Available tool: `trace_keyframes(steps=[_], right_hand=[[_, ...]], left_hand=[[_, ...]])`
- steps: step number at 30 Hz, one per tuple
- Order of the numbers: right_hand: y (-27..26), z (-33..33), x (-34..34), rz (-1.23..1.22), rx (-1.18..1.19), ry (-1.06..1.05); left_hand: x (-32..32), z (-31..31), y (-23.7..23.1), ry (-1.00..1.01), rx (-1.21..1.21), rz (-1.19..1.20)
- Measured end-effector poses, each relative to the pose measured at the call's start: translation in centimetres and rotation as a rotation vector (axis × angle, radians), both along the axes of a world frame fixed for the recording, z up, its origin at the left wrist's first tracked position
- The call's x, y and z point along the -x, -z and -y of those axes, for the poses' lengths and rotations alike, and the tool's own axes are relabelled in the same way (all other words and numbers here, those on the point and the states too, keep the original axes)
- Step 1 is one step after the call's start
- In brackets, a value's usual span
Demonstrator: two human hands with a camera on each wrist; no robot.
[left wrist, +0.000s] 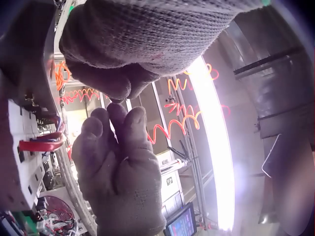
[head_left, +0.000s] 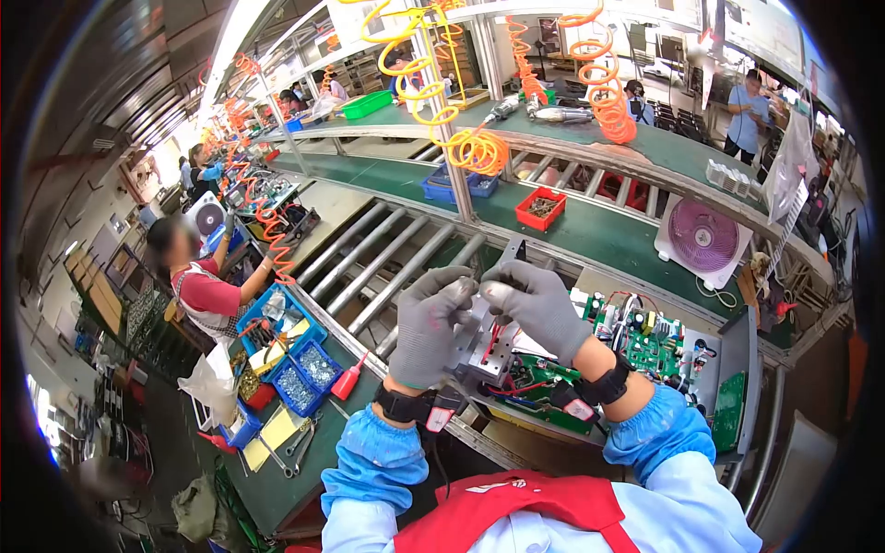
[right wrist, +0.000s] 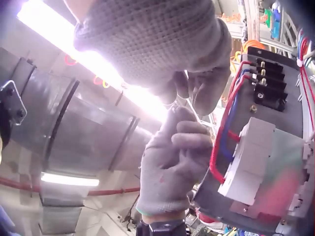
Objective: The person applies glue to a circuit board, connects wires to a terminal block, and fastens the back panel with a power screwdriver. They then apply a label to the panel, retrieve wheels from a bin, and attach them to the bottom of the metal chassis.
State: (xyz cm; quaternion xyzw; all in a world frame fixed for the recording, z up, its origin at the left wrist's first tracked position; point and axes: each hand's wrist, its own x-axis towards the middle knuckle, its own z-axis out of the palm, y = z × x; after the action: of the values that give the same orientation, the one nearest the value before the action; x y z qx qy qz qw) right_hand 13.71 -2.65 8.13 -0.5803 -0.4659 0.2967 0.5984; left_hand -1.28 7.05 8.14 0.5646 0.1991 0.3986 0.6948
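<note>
Both hands wear grey knit gloves and meet at the fingertips above a dark metal panel (right wrist: 202, 196). With curled fingers, the left hand (head_left: 429, 323) pinches a small shiny piece (right wrist: 171, 105), too small to identify. Close beside it, the right hand (head_left: 539, 304) has its thumb and fingers bent together, their tips at the same spot; whatever lies between them is hidden. The panel carries a black terminal block (right wrist: 268, 81), a white block-shaped component (right wrist: 248, 160) and red wires (right wrist: 224, 128) and blue wires. Below the right forearm sits a metal chassis with green circuit boards (head_left: 650, 346).
Blue bins (head_left: 309, 378) of small hardware stand at the left, with a red-handled tool (head_left: 349, 378) and wrenches (head_left: 301, 446) close by. Beyond the hands run conveyor rollers (head_left: 406, 267), a red tray (head_left: 541, 208) and a fan (head_left: 702, 238). Coiled orange air hoses (head_left: 604, 78) hang overhead.
</note>
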Motion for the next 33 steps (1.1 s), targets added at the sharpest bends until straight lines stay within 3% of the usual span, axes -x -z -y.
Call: trace_keyframes(steps=[4, 7, 10, 14, 16, 18, 21, 24, 25, 28, 30, 31, 33], right_hand=[[0.7, -0.1, -0.3, 0.279, -0.150, 0.079], [0.8, -0.1, -0.7, 0.628, -0.337, 0.200], [1.1, -0.1, -0.4, 0.711, -0.351, 0.291], [2.7, -1.2, -1.8, 0.538, -0.286, 0.389], [2.1, -1.3, -3.1, -0.215, 0.054, 0.230], [2.4, -1.2, -4.2, -0.444, 0.136, 0.142], [1.8, -1.2, -3.6, -0.439, 0.056, 0.160], [-1.6, 0.5, -2.5, -0.118, 0.072, 0.086], [-3.1, 1.1, -2.4, -0.131, 0.095, -0.050], [-3.6, -2.1, -6.9, -0.426, 0.169, 0.081], [0.7, -6.4, -12.4, -0.505, 0.176, 0.328], [3.7, -7.6, -15.0, -0.068, 0.257, 0.408], [3.6, -5.5, -12.2, 0.202, 0.162, 0.420]], left_hand=[[-0.2, 0.8, -0.6, 0.099, 0.109, 0.030], [-0.5, 1.1, -0.6, 0.153, 0.204, 0.070], [-0.8, 1.3, -0.4, 0.140, 0.208, 0.033], [-0.3, 1.0, -0.5, 0.030, 0.118, -0.007], [0.4, -0.2, 0.4, -0.017, 0.059, -0.026], [1.0, -1.0, 1.5, -0.050, 0.049, -0.062], [1.6, -1.2, 3.5, -0.092, 0.046, -0.080], [2.1, -0.8, 4.4, -0.090, 0.043, -0.062], [2.2, -0.6, 4.4, -0.096, 0.033, -0.093], [1.9, -0.4, 4.4, -0.084, 0.015, -0.082], [2.4, 0.1, 4.8, -0.099, 0.004, -0.098], [2.7, 0.0, 4.8, -0.122, -0.019, -0.119], [3.1, -0.4, 4.5, -0.159, -0.065, -0.184]])
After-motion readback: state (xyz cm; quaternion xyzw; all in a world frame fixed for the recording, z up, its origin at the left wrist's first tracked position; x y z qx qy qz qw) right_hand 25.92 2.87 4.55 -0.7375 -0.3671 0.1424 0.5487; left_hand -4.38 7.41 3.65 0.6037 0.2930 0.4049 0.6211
